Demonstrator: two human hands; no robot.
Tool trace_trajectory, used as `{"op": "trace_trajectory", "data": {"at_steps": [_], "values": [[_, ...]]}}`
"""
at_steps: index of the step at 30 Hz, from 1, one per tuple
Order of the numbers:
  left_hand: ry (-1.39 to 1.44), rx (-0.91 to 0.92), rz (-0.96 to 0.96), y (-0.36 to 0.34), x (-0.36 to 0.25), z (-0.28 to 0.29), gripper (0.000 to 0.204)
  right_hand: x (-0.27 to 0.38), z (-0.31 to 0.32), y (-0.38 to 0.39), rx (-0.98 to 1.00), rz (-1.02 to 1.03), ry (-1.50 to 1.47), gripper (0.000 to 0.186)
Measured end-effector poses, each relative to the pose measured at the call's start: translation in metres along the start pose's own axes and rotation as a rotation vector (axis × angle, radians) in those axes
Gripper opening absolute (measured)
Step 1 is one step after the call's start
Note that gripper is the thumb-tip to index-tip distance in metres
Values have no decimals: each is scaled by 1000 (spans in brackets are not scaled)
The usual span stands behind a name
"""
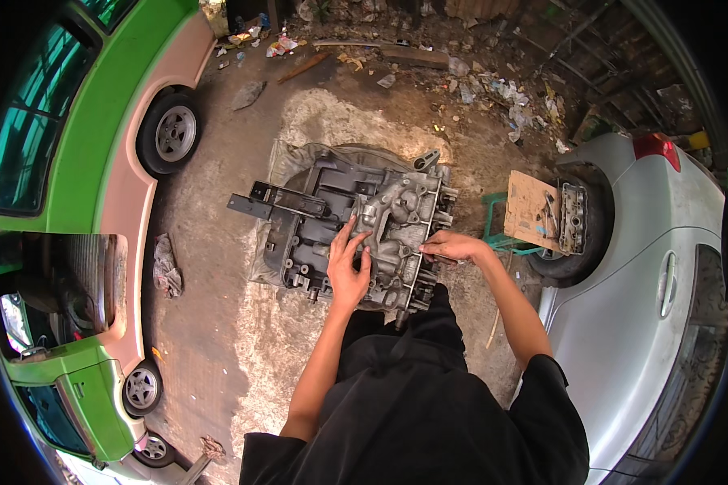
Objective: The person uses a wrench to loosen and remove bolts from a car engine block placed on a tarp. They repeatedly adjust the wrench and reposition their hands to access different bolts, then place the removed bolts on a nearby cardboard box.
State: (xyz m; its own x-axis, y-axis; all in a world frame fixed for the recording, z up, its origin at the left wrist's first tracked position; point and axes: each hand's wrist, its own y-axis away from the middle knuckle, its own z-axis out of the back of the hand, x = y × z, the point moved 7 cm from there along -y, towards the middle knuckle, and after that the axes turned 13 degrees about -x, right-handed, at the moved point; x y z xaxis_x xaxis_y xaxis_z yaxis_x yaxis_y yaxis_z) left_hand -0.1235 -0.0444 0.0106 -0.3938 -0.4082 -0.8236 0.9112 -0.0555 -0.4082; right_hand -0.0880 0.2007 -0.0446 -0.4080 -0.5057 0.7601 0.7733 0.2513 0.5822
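A grey metal engine block (392, 214) lies in front of me on a cloth-like sheet (295, 162) on the ground. My left hand (349, 271) rests on its middle, thumb and fingers apart, the fingertips touching the ribbed casting. At the block's right edge my right hand (455, 246) is closed, its fingers pinched together against the flange. What sits between those fingers, if anything, is too small to make out. Two dark flat metal bars (287, 200) stick out over the block's left side. A small metal bracket (427, 160) shows at its upper right corner.
A green stool (493, 222) at the right bears a cardboard sheet (527, 212) with tools and a metal engine part (573, 218). A silver car (647, 267) stands beyond it, a green and pink van (129, 162) at the left. Litter (510, 97) covers the far ground.
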Motion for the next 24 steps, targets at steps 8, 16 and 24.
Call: {"op": "trace_trajectory", "data": {"at_steps": [8, 16, 24], "values": [[34, -11, -6, 0, 1, 0, 27, -11, -11, -32, 174, -83, 15, 54], [18, -19, -15, -1, -1, 1, 25, -11, -16, -29, 172, -94, -49, 52], [32, -27, -8, -2, -3, 2, 26, -6, -16, -27, 142, -88, -37, 53]]}}
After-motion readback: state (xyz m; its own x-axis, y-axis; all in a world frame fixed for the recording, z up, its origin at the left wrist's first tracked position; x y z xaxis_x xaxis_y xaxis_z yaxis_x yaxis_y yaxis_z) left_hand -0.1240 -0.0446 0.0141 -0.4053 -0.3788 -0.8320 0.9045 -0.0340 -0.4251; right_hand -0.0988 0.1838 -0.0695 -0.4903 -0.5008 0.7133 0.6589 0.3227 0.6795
